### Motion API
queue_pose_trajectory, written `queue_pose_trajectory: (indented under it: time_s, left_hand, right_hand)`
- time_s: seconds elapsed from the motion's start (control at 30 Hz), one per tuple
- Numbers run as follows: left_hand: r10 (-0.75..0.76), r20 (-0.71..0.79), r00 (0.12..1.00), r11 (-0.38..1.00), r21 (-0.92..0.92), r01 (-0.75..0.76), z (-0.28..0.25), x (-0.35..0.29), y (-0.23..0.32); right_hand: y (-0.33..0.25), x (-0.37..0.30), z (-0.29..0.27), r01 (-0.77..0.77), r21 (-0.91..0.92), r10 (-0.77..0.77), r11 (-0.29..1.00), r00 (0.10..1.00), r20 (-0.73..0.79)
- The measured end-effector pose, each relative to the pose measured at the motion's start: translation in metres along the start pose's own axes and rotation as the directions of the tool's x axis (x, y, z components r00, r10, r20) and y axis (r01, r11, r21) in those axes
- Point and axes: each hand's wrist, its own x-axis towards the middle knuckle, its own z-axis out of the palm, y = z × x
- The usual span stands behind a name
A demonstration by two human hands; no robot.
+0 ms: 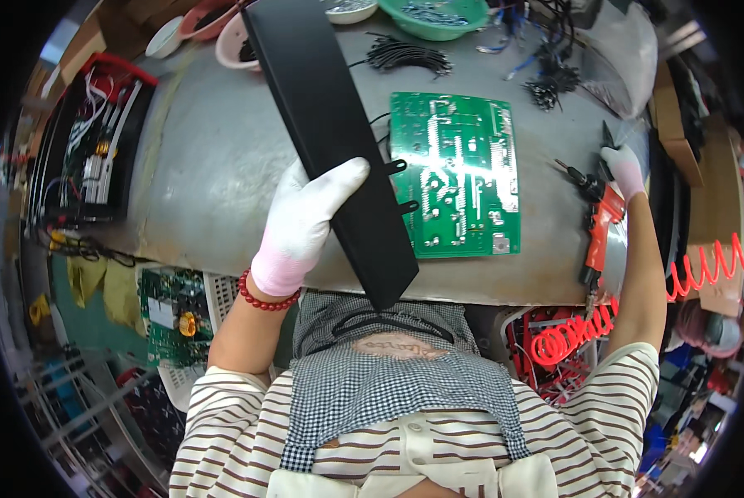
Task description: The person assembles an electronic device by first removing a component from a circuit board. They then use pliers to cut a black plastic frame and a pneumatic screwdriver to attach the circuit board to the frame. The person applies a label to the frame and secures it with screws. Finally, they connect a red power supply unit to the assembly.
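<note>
White-gloved left hand (300, 216) clasps a black panel (326, 116); right hand (624, 168), grip unclear, touches a dark tool (608, 136).

1. On my table (206, 183), the circuit board (463, 174) lies right of the panel (322, 124) in my left grip (301, 207).
2. Farther right, I have the power screwdriver (602, 228) near my right grip (626, 170).
3. Bowls (434, 31) stand at the far side; a device (102, 158) sits at left.

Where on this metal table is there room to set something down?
Widest: bare tabletop between the open chassis and the black panel in the left hand. Narrower: the strip between the green circuit board and the red power screwdriver. The far side is crowded with bowls and cable bundles.
</note>
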Motion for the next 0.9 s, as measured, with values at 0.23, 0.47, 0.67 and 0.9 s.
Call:
queue_pose_trajectory:
  time_s: [0.23, 0.47, 0.67, 0.9]
  left_hand:
    - [0.01, 0.016, 1.0, 0.998, -0.065, -0.009, -0.015, -0.011, 0.004]
    - [-0.068, 0.142, 0.988, 0.987, -0.133, 0.087, -0.006, -0.011, 0.005]
    - [-0.068, 0.095, 0.993, 0.998, 0.015, 0.067, -0.021, -0.021, 0.011]
    - [-0.084, 0.064, 0.994, 0.989, 0.128, 0.075, -0.02, -0.044, 0.018]
  right_hand:
    - [-0.103, -0.127, -0.051, 0.024, 0.974, -0.152, 0.226, 0.988, 0.011]
    - [-0.182, -0.354, 0.019, -0.796, 0.581, -0.571, -0.17, 0.56, 0.6]
    - [-0.189, -0.375, 0.048, -0.67, 0.679, -0.554, 0.3, 0.457, 0.695]
    - [-0.204, -0.364, 0.04, -0.03, 0.65, -0.508, 0.76, 0.596, 0.622]
